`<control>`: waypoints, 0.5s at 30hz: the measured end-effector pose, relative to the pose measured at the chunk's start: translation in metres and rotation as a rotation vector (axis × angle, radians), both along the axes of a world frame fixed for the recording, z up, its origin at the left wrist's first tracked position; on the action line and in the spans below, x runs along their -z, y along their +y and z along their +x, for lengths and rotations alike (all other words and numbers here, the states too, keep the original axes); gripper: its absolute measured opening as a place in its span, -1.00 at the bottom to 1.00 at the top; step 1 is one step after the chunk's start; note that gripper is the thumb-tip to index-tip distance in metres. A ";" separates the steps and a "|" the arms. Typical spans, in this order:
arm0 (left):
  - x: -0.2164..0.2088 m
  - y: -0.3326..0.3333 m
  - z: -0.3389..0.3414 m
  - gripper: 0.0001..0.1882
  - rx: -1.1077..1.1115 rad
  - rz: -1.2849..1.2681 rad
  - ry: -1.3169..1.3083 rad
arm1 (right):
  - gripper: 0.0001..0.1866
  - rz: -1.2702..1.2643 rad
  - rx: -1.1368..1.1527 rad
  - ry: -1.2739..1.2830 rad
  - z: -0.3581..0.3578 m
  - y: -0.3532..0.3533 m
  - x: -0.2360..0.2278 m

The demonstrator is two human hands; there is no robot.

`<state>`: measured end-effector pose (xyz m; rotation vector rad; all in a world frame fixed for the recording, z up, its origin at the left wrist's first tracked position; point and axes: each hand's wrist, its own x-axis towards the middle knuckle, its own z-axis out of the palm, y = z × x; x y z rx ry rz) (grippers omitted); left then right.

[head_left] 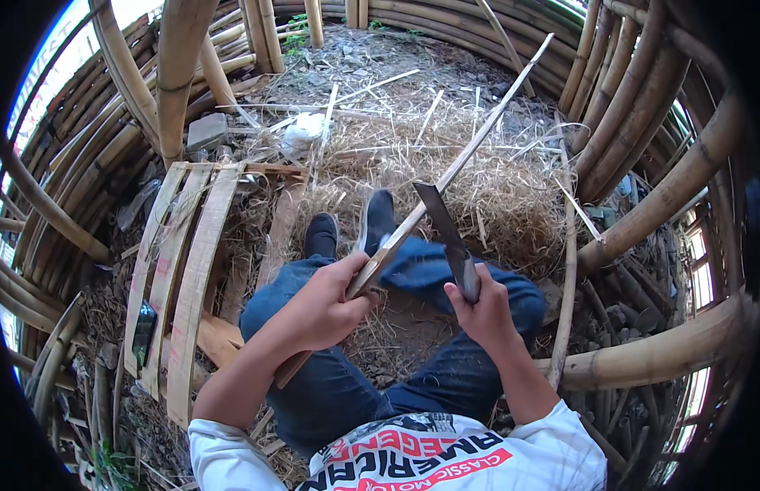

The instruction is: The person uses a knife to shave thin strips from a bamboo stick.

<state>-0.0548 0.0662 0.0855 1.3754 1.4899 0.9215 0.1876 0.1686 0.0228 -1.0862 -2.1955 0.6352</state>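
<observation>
My left hand [324,304] is closed round a long bamboo strip [471,153], near its lower end. The strip slants up and to the right, away from me, and a short piece of it shows below my wrist. In my right hand [484,309] is a large knife [445,222] with a broad dark blade, gripped by its handle. The blade points up and leftward, its tip close to the strip; whether the two touch I cannot tell. Both hands are above my bent legs in blue jeans [331,393].
Pale shavings [511,196] cover the ground ahead of my dark shoes [380,217]. To the left stands a slatted wooden crate [201,282] with a phone [144,331] on it. Thick bamboo poles [658,360] frame both sides; a grey block [206,131] lies at far left.
</observation>
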 end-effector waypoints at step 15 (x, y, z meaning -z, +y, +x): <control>0.052 0.003 -0.012 -0.78 -0.058 -0.273 0.027 | -0.72 -0.519 -0.171 0.127 -0.016 -0.004 0.065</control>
